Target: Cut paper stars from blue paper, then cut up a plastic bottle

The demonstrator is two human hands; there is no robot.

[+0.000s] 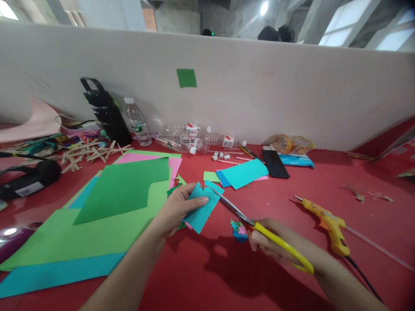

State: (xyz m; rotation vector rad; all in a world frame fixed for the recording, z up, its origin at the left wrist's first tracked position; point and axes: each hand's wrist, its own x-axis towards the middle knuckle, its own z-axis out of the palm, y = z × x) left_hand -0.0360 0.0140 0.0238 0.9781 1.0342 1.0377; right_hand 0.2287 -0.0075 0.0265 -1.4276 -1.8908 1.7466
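Observation:
Pinched between thumb and fingers, a light blue piece of paper (201, 212) is held up by my left hand (181, 207). My right hand (269, 242) grips a pair of scissors (282, 246) with yellow handles. Their blades reach to the upper right part of the paper, where a notch shows in its top edge. Under the scissors, a small pile of paper stars (239, 231) in blue, green and pink lies on the red table (194, 276). Green scraps lie behind my left hand and are partly hidden by it.
Large green sheets (123, 190) spread over the left side. A yellow glue gun (327, 224) lies at the right. Behind are blue paper strips (246, 172), a black phone (275, 163), plastic bottles (181, 140), a black flask (108, 116) and wooden sticks (90, 153).

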